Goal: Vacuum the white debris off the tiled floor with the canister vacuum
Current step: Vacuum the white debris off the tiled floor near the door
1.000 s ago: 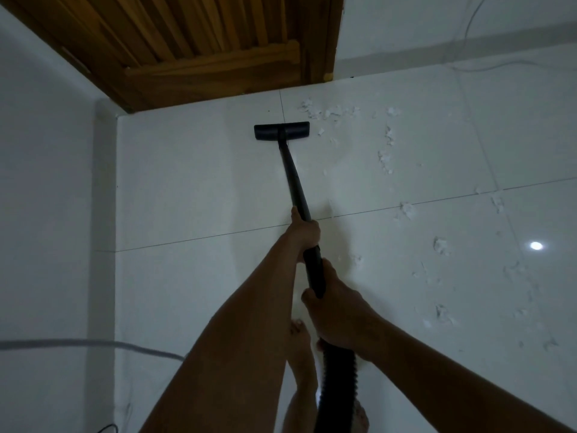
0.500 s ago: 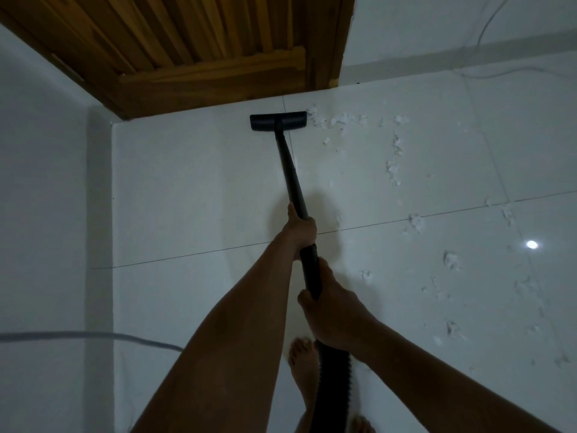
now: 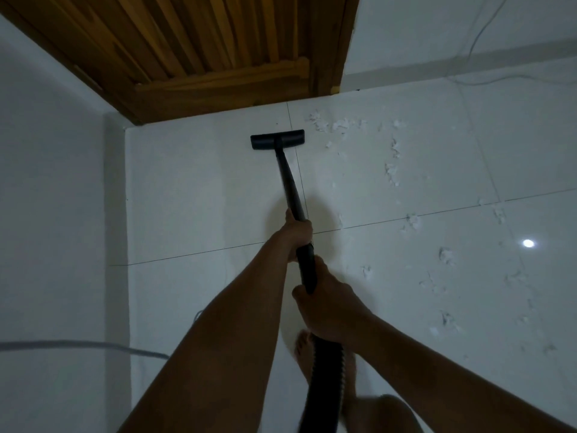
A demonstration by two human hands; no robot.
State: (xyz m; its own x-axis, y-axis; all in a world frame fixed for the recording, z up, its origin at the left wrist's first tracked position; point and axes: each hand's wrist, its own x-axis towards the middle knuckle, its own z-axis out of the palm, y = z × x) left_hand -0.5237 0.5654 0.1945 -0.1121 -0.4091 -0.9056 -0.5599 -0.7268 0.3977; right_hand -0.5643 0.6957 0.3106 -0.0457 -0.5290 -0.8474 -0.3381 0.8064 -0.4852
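Observation:
A black vacuum wand runs from my hands down to a flat black floor head resting on the white tiled floor near the wooden door. My left hand grips the wand higher up. Below it, my right hand grips the wand where it joins the ribbed black hose. White debris lies just right of the head, and more scraps trail across the tiles to the right. The canister itself is out of view.
A wooden slatted door closes the far side, with a white wall on the left. A grey cable crosses the lower left. A thin white cord runs along the far right wall. My bare feet stand under the hose.
The floor head was pushed forward toward the door, then drawn back a little. Both hands keep their grip on the wand.

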